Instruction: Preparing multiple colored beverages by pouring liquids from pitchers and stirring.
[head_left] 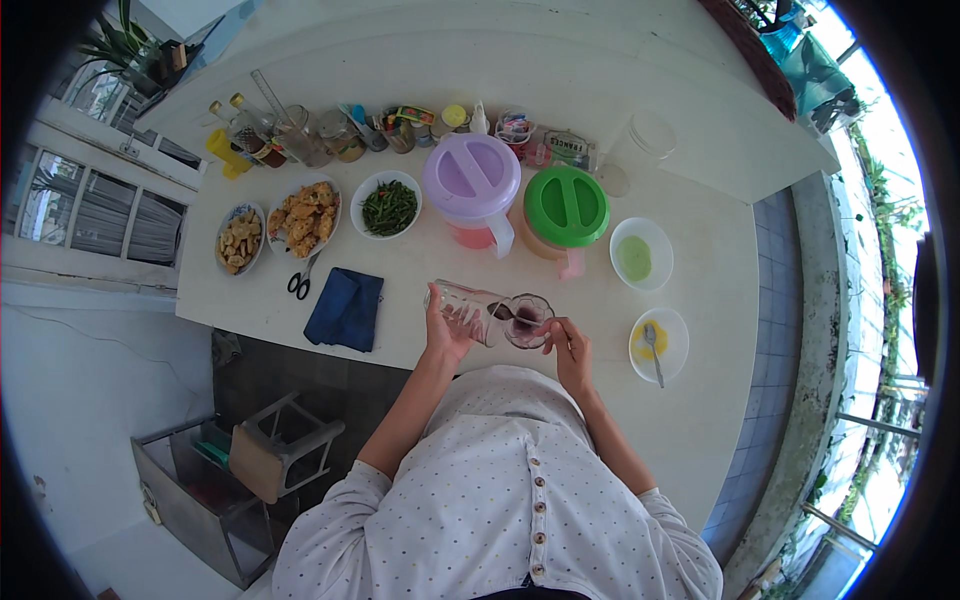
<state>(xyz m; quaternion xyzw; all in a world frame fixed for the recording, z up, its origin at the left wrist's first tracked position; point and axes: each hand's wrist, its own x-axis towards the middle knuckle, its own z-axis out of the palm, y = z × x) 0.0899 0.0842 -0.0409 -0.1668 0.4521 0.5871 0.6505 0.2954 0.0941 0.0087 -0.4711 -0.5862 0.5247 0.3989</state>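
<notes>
White table stands in front of the person. Near its close edge, the left hand has its fingers wrapped around a tall clear glass. The glass leans over, its long side running toward the right. Just by its right end is a small glass bowl with dark purple stuff in it. Over the bowl is a spoon, its tip pointing left, close to the glass; I can't tell if they touch. The right hand, nearer the bowl, pinches the spoon's handle end.
</notes>
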